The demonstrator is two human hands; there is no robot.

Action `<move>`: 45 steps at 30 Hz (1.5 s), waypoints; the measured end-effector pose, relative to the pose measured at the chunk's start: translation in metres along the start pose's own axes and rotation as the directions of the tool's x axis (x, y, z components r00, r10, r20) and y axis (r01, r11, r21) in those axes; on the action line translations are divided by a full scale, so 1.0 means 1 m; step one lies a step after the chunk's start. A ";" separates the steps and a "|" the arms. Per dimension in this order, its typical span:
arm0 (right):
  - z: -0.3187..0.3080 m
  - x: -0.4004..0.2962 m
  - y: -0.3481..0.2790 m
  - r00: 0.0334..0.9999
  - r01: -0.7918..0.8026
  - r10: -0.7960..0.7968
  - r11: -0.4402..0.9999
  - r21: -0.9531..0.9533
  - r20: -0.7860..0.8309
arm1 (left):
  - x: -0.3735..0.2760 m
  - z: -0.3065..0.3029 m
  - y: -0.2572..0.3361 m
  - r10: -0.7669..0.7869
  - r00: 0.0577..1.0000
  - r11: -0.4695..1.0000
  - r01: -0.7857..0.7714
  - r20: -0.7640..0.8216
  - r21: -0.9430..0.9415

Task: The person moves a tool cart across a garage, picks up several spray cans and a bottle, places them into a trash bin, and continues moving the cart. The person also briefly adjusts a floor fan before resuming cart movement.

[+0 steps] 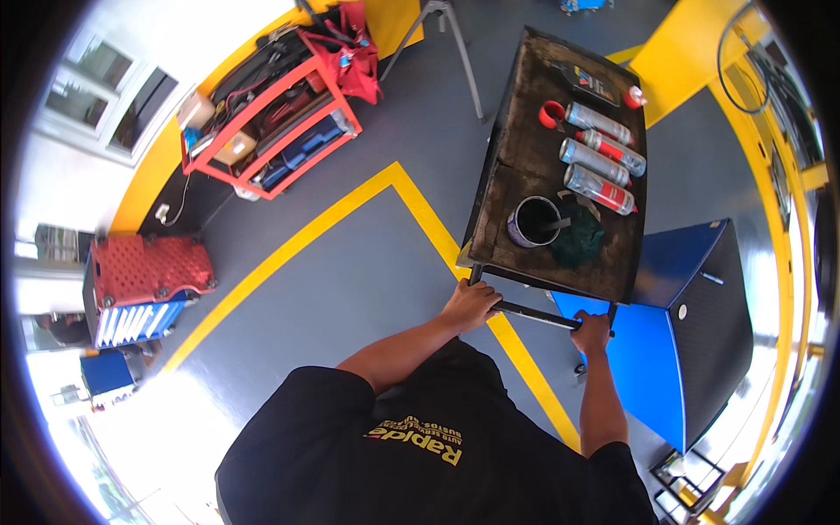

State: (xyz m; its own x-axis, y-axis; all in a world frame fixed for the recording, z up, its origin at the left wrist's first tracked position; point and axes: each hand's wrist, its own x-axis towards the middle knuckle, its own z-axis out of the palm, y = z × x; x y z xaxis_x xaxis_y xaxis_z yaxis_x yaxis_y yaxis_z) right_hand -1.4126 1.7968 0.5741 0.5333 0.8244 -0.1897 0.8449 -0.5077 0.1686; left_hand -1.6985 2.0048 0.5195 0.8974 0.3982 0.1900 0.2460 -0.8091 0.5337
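A dark metal workshop cart point(525, 154) stands before me. My left hand point(470, 306) is closed around the left end of its black push handle point(538, 315), and my right hand point(591, 333) grips the right end. On the grimy top, several spray cans point(594, 164) lie on their sides in a row. Near them are a red ring-shaped object point(551, 115), a dark flat container point(594, 85) and a red-capped item point(634, 97). Closer to me, an open tin point(533, 222) with dark contents and a flat tool in it stands beside a dark green cloth point(577, 236).
A blue cabinet point(646, 367) with a black top stands close to the cart's right. Left are a red tool trolley point(275, 125) and a red creeper point(154, 269) against a blue unit. A grey stand point(469, 69) is ahead; yellow lift parts point(676, 62) are at right.
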 end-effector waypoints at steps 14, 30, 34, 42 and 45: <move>-0.042 0.007 0.044 0.998 -0.066 0.066 0.993 0.101 0.003 | 0.082 -0.074 0.008 0.211 0.674 0.945 0.045 0.708 -0.324; -0.312 0.147 -0.147 0.672 -0.721 0.605 0.666 0.191 0.426 | 0.063 -0.403 -0.566 -0.422 0.674 0.522 0.727 0.607 -0.446; -0.489 0.298 -0.234 0.885 -0.228 0.381 0.855 0.465 -0.267 | 0.120 -0.488 -0.589 -0.585 0.565 0.330 0.821 0.582 -0.466; -0.678 0.666 -0.296 0.852 0.163 0.074 0.904 0.396 -0.518 | 0.229 -0.522 -0.631 -0.486 0.776 0.459 0.618 0.403 -0.638; -0.736 0.791 -0.281 0.753 0.280 -0.063 0.932 0.232 -0.655 | 0.280 -0.528 -0.636 -0.542 0.694 0.383 0.706 0.474 -0.596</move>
State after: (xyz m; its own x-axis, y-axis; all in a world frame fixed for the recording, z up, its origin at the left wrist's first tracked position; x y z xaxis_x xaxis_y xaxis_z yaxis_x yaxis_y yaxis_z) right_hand -1.2600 2.7754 1.0886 0.3203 0.8166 0.4802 0.9462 -0.3004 -0.1203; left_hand -1.7970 2.8593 0.6679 0.6627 0.5103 -0.5481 0.5098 0.2287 0.8294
